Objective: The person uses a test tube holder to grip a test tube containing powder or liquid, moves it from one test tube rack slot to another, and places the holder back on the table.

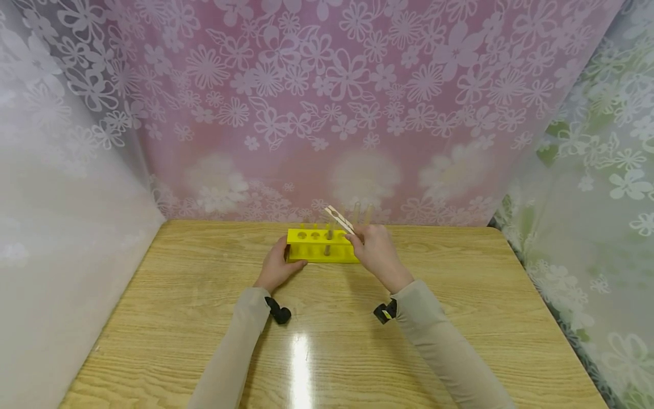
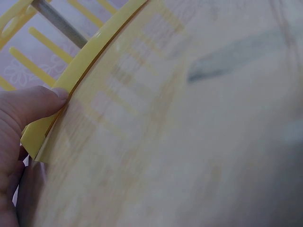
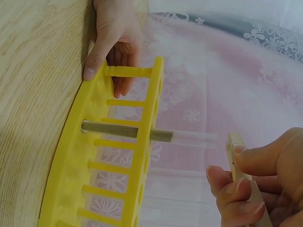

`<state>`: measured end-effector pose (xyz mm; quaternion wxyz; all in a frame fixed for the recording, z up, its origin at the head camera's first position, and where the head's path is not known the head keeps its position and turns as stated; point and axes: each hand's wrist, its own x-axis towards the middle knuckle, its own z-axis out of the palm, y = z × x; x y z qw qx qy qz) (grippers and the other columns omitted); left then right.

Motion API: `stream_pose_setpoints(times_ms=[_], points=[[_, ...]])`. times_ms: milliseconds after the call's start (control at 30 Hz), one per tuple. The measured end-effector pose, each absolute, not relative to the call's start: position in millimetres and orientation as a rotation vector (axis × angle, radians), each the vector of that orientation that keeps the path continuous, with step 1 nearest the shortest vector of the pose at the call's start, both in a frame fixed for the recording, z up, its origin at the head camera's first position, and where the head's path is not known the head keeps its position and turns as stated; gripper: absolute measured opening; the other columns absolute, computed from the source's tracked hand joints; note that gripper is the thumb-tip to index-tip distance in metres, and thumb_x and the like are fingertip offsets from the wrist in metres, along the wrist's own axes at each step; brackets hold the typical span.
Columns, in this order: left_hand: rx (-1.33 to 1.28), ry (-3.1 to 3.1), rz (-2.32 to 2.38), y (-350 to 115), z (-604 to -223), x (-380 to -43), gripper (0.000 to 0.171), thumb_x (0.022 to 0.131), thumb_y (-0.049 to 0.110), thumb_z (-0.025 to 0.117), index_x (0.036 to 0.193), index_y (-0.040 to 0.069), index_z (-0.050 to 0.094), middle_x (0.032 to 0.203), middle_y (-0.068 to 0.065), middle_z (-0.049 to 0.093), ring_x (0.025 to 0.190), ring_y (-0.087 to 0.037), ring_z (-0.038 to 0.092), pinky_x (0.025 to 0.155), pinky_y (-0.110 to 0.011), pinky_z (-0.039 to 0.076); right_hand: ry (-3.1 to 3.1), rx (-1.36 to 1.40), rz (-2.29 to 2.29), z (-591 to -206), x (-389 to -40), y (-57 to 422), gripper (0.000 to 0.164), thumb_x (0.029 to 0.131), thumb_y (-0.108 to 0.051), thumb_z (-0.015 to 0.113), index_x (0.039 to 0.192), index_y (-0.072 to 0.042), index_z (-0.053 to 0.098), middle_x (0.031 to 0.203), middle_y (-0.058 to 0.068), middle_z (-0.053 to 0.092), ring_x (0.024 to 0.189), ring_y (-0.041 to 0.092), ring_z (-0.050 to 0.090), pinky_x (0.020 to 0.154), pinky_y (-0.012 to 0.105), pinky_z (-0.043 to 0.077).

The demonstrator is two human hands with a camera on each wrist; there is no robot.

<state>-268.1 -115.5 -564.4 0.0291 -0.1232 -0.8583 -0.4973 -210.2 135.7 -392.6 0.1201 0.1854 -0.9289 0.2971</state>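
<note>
A yellow test tube rack (image 1: 322, 259) stands on the table. My left hand (image 1: 276, 266) grips its left end, with the thumb on the base edge (image 2: 78, 71) and the other fingers behind. In the rack stands a glass test tube (image 3: 113, 130), its lower part filled with something grey-brown and its upper part clear. My right hand (image 1: 379, 254) holds a wooden test tube holder (image 3: 236, 158) between thumb and fingers. The holder's tip is close to the tube's mouth in the right wrist view; I cannot tell whether they touch.
Clear glass tubes (image 1: 357, 211) rise from the rack's rear right, rounded ends up. Several yellow pegs (image 3: 109, 191) line the rack's back. The wooden table (image 1: 204, 272) meets a pink flowered curtain (image 1: 306, 113) behind and pale curtains at both sides.
</note>
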Motion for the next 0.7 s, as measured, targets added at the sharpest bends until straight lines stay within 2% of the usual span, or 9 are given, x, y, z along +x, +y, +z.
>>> stream_pose_setpoints(times_ms=[233, 433, 700], points=[[-0.382, -2.639, -1.533, -114.8, -564.8, -268.0, 0.078, 0.082, 0.027, 0.083, 0.148, 0.013, 0.042, 0.136, -0.011, 0.054, 0.122, -0.03, 0.054, 0.102, -0.049, 0.045, -2.712, 0.519, 0.871, -393.2, -209.7, 140.6, 0.019, 0.095, -0.01, 0.067, 0.078, -0.004, 0.066, 0.054, 0.001, 0.048, 0.041, 0.013, 0.034, 0.04, 0.026, 0.03], [-0.372, -2.65, -1.528, -115.0, -564.9, -268.5, 0.078, 0.083, 0.027, 0.083, 0.148, 0.014, 0.042, 0.137, -0.01, 0.054, 0.123, -0.029, 0.054, 0.104, -0.048, 0.044, -2.727, 0.486, 0.888, -392.9, -208.7, 142.4, 0.017, 0.096, -0.013, 0.067, 0.082, -0.003, 0.067, 0.056, 0.003, 0.048, 0.041, 0.013, 0.035, 0.039, 0.026, 0.03], [-0.359, -2.666, -1.534, -114.5, -564.0, -267.8, 0.079, 0.083, 0.027, 0.083, 0.149, 0.014, 0.041, 0.141, -0.01, 0.051, 0.128, -0.029, 0.051, 0.106, -0.047, 0.043, -2.744, 0.448, 0.899, -389.9, -207.1, 145.8, 0.019, 0.097, -0.012, 0.065, 0.08, -0.003, 0.065, 0.056, 0.004, 0.048, 0.039, 0.014, 0.035, 0.038, 0.026, 0.03]])
